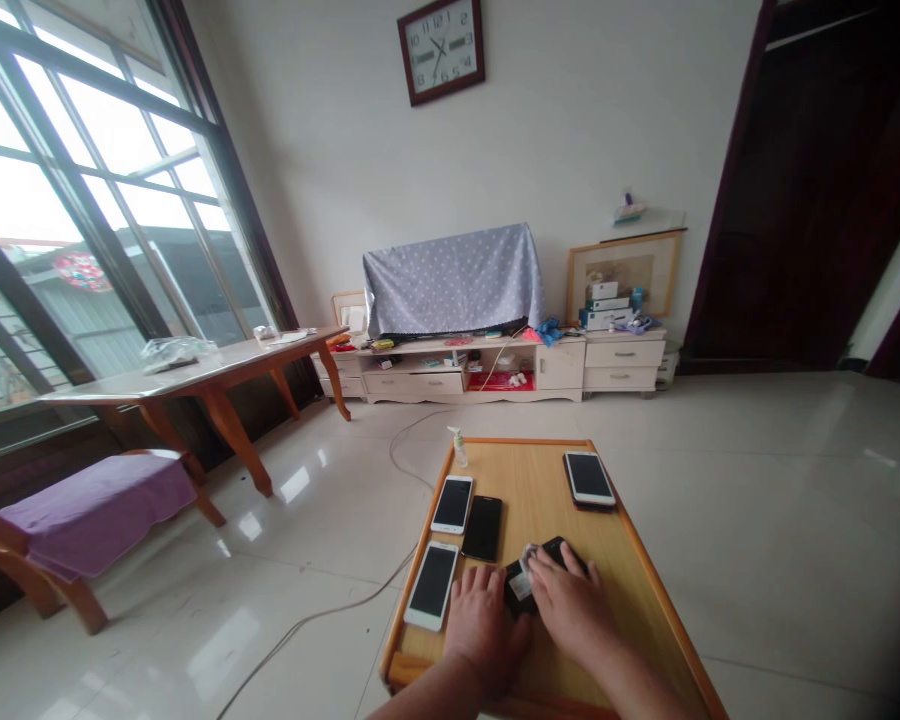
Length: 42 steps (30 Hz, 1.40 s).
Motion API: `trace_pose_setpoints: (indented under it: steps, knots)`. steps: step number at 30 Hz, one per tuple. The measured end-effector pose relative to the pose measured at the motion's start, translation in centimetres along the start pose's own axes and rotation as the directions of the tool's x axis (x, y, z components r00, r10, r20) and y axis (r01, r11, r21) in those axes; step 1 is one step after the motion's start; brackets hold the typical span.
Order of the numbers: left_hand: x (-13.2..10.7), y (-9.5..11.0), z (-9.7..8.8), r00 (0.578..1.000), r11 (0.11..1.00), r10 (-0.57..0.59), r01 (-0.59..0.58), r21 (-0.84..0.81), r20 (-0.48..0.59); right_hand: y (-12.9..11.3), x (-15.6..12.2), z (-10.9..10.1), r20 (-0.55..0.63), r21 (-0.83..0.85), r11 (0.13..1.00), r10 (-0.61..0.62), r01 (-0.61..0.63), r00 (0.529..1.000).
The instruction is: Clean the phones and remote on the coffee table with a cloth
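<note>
A black phone (521,592) lies face uncertain on the small wooden table, partly under my hands; a pale label-like patch shows on it. My right hand (574,605) presses a crumpled whitish cloth (526,556) against this phone, its fingers closed over the cloth. Beside the phone's left edge, my left hand (484,620) rests flat with fingers stretched forward, its thumb at the near edge. Left of my hands are a white phone (432,585), another white phone (452,503) and a dark phone (483,528).
A white phone (589,477) lies on a dark item at the table's far right. A small pump bottle (460,450) stands at the far left corner of the wooden table (529,460). A cable (322,612) crosses the floor. Beyond stands a low cabinet (412,383).
</note>
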<state>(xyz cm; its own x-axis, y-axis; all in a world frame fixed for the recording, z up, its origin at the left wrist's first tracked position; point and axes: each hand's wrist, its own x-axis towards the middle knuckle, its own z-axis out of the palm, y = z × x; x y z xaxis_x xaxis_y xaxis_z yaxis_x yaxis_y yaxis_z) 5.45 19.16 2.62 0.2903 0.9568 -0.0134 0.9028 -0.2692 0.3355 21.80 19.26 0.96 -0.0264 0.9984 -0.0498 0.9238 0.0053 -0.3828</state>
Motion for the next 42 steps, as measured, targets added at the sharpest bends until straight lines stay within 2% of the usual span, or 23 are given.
trace_pose_setpoints:
  steps: [2, 7, 11, 13, 18, 20, 23, 25, 27, 31, 33, 36, 38, 42]
  knots:
    - [0.0, 0.0, 0.1, 1.0, 1.0, -0.006, 0.006, -0.001, -0.01, 0.1, 0.2, 0.1, -0.02, -0.014, 1.0, 0.026, -0.026, 0.999]
    - [0.0, -0.1, 0.3, 1.0, 1.0, -0.008, 0.007, -0.025, -0.021, -0.8, 0.1, 0.8, 0.046, 0.047, 0.989, -0.139, 0.137, 0.989]
    - [0.0, 0.0, 0.1, 1.0, 1.0, -0.005, 0.005, -0.001, 0.001, -0.2, 0.8, 0.4, -0.031, -0.021, 1.0, 0.015, -0.016, 0.999]
    - [0.0, 0.0, 0.1, 1.0, 1.0, -0.014, 0.014, 0.003, 0.002, -0.1, 1.1, 0.4, -0.046, -0.024, 0.999, 0.042, -0.043, 0.998]
    - [0.0, 0.1, 0.1, 1.0, 1.0, 0.002, -0.003, -0.021, -0.024, -1.1, 1.3, 0.8, 0.007, 0.052, 0.992, -0.117, 0.116, 0.993]
    - [0.0, 0.1, 0.0, 1.0, 1.0, -0.002, 0.001, -0.009, -0.013, -0.7, 1.7, 0.7, -0.007, 0.023, 0.998, -0.062, 0.062, 0.998]
    - [0.0, 0.1, 0.1, 1.0, 1.0, -0.023, 0.023, -0.004, -0.008, 0.4, 2.4, 0.5, -0.052, -0.051, 0.994, 0.098, -0.101, 0.994]
    - [0.1, 0.0, 0.3, 0.999, 1.0, -0.027, 0.027, -0.008, -0.018, 0.8, 2.2, 0.6, -0.084, -0.077, 0.986, 0.14, -0.147, 0.987]
    - [0.2, -0.2, 0.6, 0.999, 1.0, -0.028, 0.028, -0.008, -0.024, 0.5, 1.5, 0.9, -0.071, -0.074, 0.993, 0.087, -0.092, 0.994]
    - [0.2, -0.4, 0.8, 1.0, 1.0, -0.014, 0.014, -0.013, -0.019, -0.7, -0.1, 1.1, 0.038, -0.007, 0.994, -0.109, 0.109, 0.993]
    - [0.1, -0.4, 0.6, 1.0, 1.0, -0.006, 0.006, -0.017, -0.025, -0.3, -0.1, 0.7, 0.029, -0.018, 0.996, -0.085, 0.085, 0.996]
    - [0.1, -0.4, 0.6, 0.999, 1.0, -0.009, 0.008, -0.026, -0.041, 1.1, 0.4, 0.0, -0.053, -0.082, 0.994, 0.072, -0.076, 0.996]
    - [0.1, -0.4, 0.8, 0.999, 1.0, -0.011, 0.01, -0.03, -0.045, 1.5, 0.4, 0.0, -0.072, -0.103, 0.988, 0.109, -0.116, 0.991]
    - [0.3, -0.6, 1.2, 0.999, 1.0, -0.013, 0.012, -0.021, -0.038, 0.7, -0.9, 0.7, 0.007, -0.062, 0.996, -0.058, 0.059, 0.998]
